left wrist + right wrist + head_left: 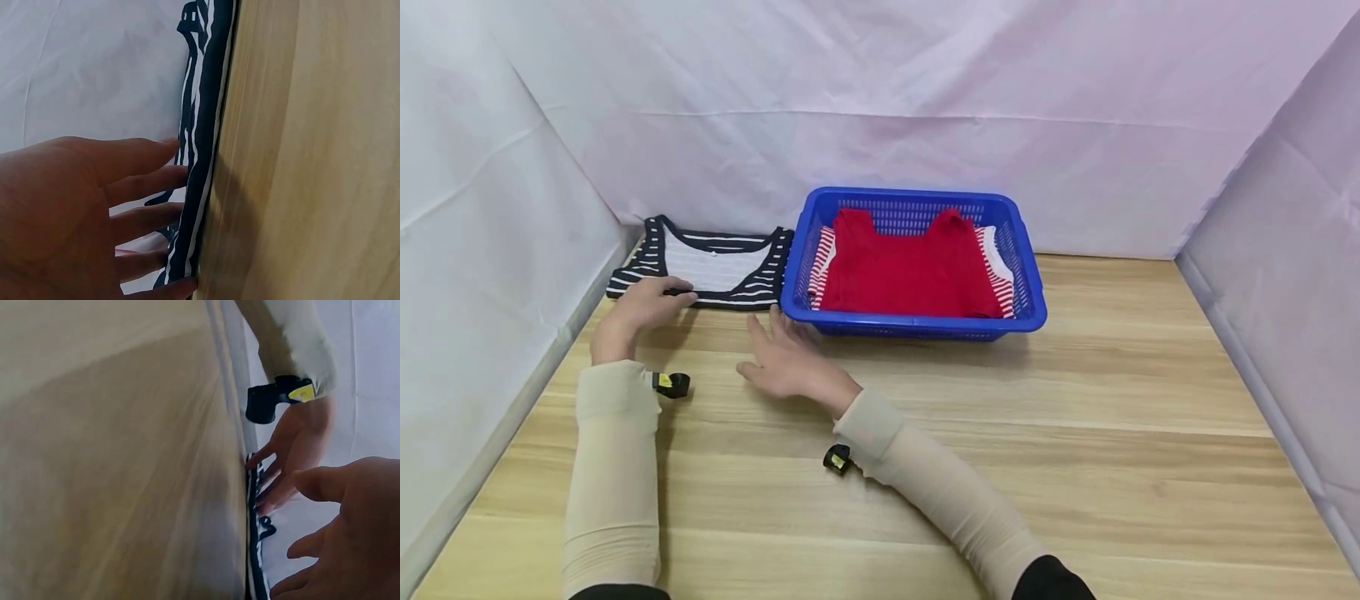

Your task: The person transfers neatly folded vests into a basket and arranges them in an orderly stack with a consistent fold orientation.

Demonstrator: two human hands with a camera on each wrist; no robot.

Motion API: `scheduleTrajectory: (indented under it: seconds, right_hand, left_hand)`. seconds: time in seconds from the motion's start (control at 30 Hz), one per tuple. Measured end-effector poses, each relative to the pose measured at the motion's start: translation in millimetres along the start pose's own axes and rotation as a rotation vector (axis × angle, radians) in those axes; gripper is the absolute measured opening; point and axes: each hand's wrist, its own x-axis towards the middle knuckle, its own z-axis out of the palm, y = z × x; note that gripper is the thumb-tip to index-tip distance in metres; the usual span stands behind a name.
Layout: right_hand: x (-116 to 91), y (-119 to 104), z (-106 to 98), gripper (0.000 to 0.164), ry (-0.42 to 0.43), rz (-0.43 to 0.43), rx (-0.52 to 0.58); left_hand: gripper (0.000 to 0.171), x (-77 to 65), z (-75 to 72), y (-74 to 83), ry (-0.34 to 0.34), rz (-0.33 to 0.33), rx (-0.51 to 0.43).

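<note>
A folded black-and-white striped tank top point(718, 268) lies flat by the back wall, left of the blue basket. My left hand point(643, 308) touches its front left part with extended fingers. In the left wrist view the fingers of the left hand point(69, 206) are spread along the dark striped edge point(209, 106). The right hand point(790, 362) is just in front of the garment's right end and the basket's near left corner, fingers spread, nothing held. The right wrist view shows the right hand point(362, 534) beside the thin stack of fabric; whether it touches cannot be told.
A blue plastic basket point(917, 322) stands against the back wall. In it a folded red garment point(910, 275) lies over red-and-white striped clothing point(1000, 283). White cloth walls point(925, 108) bound the wooden table point(1112, 433) at the back and sides. Black wrist cameras sit below both hands.
</note>
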Motion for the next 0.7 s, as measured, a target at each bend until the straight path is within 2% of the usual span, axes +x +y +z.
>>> scheduleTrajectory:
  seconds: [0.17,0.3,0.5,0.7]
  right_hand:
    - [3.8,11.9,1.7,0.077,0.006,0.061,0.078]
    - [4.7,15.7,-2.5,0.079,0.019,0.049,0.109]
    - [2.9,19.0,-4.6,0.078,-0.046,-0.021,0.022]
    - [-0.8,15.7,-6.0,0.077,-0.044,-0.009,-0.088]
  left_hand:
    - [0.048,2.1,2.0,-0.7,0.017,0.002,0.013]
    - [0.046,4.2,1.1,-1.0,0.042,-0.002,0.046]
    - [0.048,1.6,-1.2,2.1,0.037,-0.003,0.085]
    - [0.056,-2.1,-6.7,6.3,-0.02,-0.016,0.115]
